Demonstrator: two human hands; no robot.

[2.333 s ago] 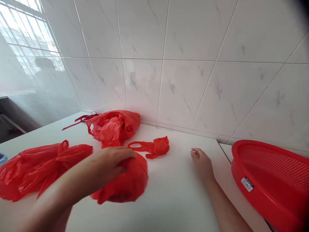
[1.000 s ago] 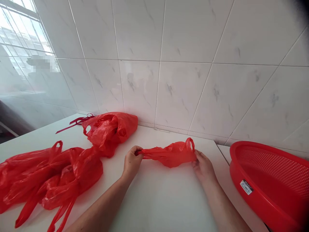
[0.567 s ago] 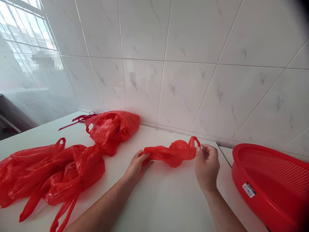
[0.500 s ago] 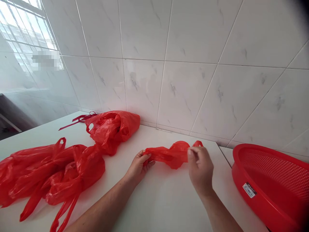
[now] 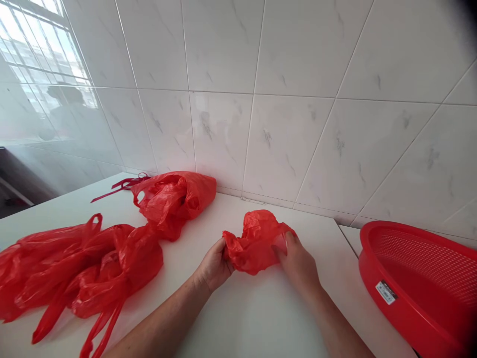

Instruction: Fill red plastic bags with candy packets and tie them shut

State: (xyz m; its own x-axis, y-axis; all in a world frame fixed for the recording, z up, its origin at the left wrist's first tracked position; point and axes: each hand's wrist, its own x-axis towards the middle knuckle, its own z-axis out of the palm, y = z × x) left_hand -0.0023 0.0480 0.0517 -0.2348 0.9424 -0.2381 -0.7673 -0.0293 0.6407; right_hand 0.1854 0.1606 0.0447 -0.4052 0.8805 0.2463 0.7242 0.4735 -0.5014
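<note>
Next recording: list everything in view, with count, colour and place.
Held bag: 1, red, between hands
Rear bag: 1, red, near wall
Left bags: at least 2, red, front left
Ribbon: count unclear, dark red, left of rear bag
Basket: 1, red, right edge
Label: 1, white, on basket
Tabletop: 1, white, under bags
Tiled wall: 1, whitish, behind
Window reflection: 1, bright, wall's left
Left hand: 1, bare, held bag's left end
Right hand: 1, bare, held bag's right side

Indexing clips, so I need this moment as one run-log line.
left hand: holding red bag | right hand: holding bag's right side | left: more bags | right: basket
</note>
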